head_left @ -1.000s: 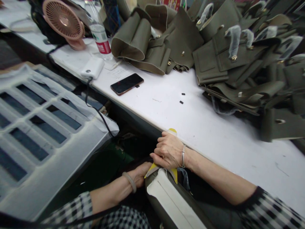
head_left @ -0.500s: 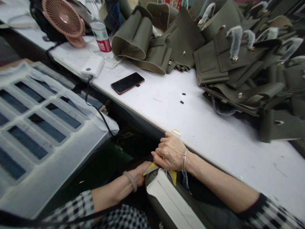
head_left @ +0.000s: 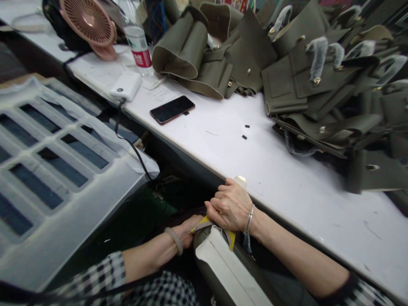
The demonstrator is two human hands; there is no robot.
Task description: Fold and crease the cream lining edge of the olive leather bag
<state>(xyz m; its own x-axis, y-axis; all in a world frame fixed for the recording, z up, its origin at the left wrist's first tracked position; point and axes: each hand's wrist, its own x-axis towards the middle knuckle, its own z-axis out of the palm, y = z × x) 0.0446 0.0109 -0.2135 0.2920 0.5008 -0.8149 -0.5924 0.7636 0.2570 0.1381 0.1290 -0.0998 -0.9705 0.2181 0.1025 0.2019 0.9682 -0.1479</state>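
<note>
An olive-green leather-like bag [head_left: 208,268] lies lengthwise in front of my body, below the table edge. A white board-like strip [head_left: 228,263] runs along its top. At its far end, a yellow-edged piece [head_left: 204,222] sticks out beneath my hands. My right hand [head_left: 230,205] is closed in a fist around a pale object with a gold-coloured end [head_left: 241,180], which pokes out past the knuckles; the rest of it is hidden. My left hand [head_left: 190,229] grips the left side of the bag's far end, its fingertips mostly hidden.
On the white table [head_left: 204,142] lie a phone [head_left: 172,109], a white power bank [head_left: 126,86] with a cable, a bottle [head_left: 140,51], a pink fan [head_left: 89,21] and two small black bits. Olive bag pieces [head_left: 287,80] heap up at the back right. A slotted white crate [head_left: 76,195] stands at left.
My right hand has shifted slightly right, and the gold-ended object has tilted a little rightward with it. My left hand and the bag look almost unmoved. The whole view has shifted slightly.
</note>
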